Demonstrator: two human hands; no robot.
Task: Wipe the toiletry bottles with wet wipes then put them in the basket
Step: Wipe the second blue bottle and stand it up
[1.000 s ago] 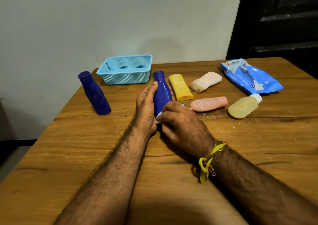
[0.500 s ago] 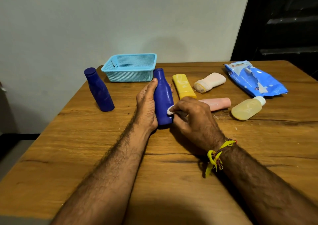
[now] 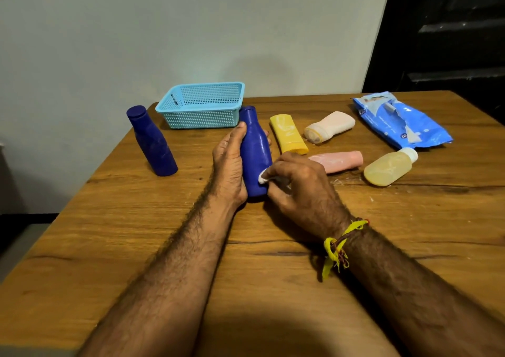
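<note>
Gripping blue bottle (image 3: 255, 151), left hand (image 3: 229, 165); right hand (image 3: 297, 184) fingers pinching wipe (image 3: 263, 176); basket (image 3: 202, 105) near table (image 3: 136, 247) edge.

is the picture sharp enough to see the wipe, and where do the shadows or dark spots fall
Head view: the wipe shows only as a small white wad at the right hand, against the blue bottle gripped by the left hand. A broad soft shadow covers the near edge of the table; the top right corner is almost black. Wide-angle distortion makes the standing bottle lean.
</note>
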